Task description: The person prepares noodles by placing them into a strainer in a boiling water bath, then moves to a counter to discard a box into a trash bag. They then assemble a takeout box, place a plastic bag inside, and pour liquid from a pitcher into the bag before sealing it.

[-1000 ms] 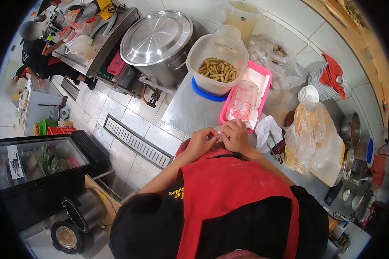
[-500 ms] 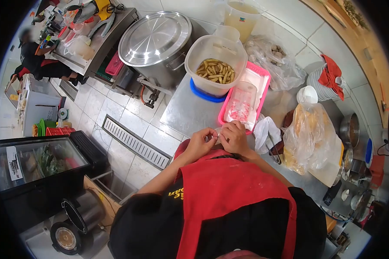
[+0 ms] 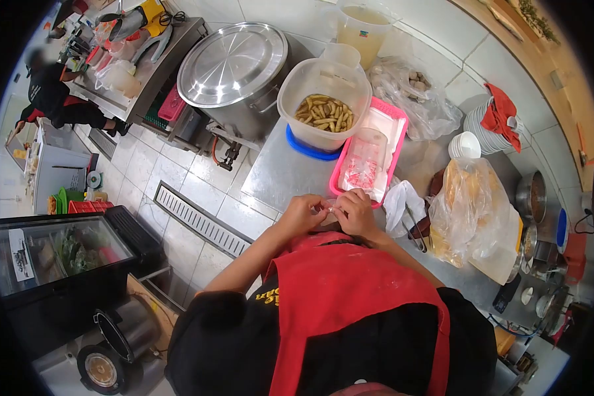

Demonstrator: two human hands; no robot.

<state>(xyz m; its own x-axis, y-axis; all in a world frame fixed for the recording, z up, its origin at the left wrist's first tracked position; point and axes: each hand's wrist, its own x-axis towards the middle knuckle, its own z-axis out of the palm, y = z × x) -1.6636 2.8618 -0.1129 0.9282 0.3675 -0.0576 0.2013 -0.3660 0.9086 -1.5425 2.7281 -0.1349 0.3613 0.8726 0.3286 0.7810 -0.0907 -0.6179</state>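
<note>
My left hand [image 3: 301,214] and my right hand [image 3: 355,212] meet close to my apron, at the table's front edge. Both have their fingertips pinched on a small, thin, see-through piece that looks like the mouth of a plastic bag [image 3: 330,206]; its lower part is mostly hidden. Just beyond them lies a pink tray [image 3: 398,142] with a white liner, holding a stack of clear plastic bags [image 3: 362,168] with red print. A translucent tub [image 3: 290,99] of small green pickled peppers [image 3: 325,112] stands at the tray's left, on a blue lid or base [image 3: 308,146].
A large lidded steel pot [image 3: 234,63] stands left of the table. A pitcher of cloudy liquid [image 3: 363,33] is behind the tub. Rightward are a white cloth [image 3: 402,206], tongs [image 3: 417,228], a bag of yellowish food [image 3: 472,211] and stacked bowls [image 3: 465,145]. Another person [image 3: 49,92] works far left.
The view has shifted slightly. My hands stay together with fingertips pinched, and the fingers have moved only a little. The tub, tray and other table items stay put.
</note>
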